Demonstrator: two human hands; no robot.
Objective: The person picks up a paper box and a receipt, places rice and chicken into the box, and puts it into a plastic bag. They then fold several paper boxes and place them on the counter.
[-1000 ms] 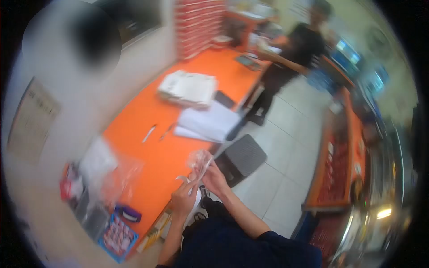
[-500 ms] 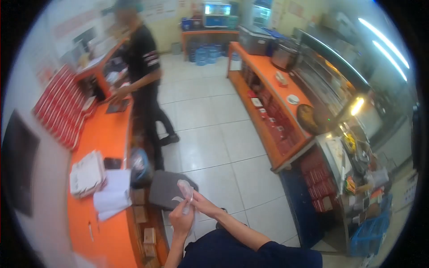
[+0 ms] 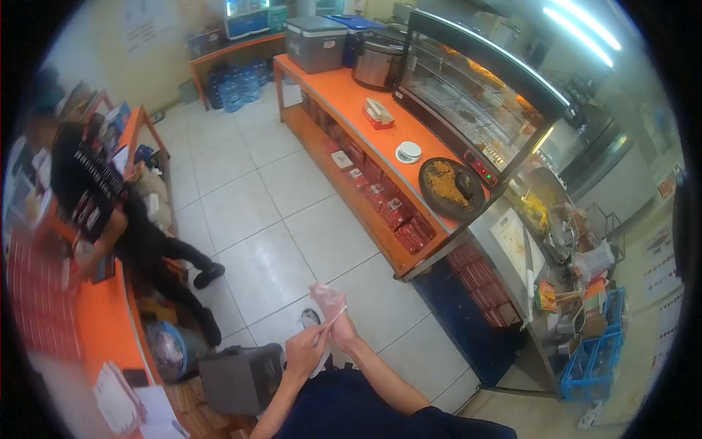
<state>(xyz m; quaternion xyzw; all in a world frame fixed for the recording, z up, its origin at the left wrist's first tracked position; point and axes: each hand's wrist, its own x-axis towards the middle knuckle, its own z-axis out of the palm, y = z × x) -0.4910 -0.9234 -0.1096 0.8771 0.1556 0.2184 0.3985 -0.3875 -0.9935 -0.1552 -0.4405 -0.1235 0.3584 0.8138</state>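
A thin clear plastic glove (image 3: 327, 295) covers the fingers of my right hand (image 3: 341, 328), which point forward and look stretched out inside it. My left hand (image 3: 305, 351) is closed, pinching the glove's edge near the right wrist. Some loose whitish plastic hangs below the left fingers, partly hidden by them. Both hands are held in front of my body, above the tiled floor.
To the left, a co-worker in black (image 3: 95, 175) stands at an orange counter (image 3: 102, 322). A dark grey bin (image 3: 238, 380) is near my left forearm. On the right are an orange table (image 3: 329, 91), a pan of browned food (image 3: 447, 183), a glass display warmer (image 3: 468, 95) and a knife (image 3: 529, 271).
My view has swung to the right. My right hand has gone deeper into the plastic glove, while my left hand keeps hold of its edge. The co-worker now appears farther left.
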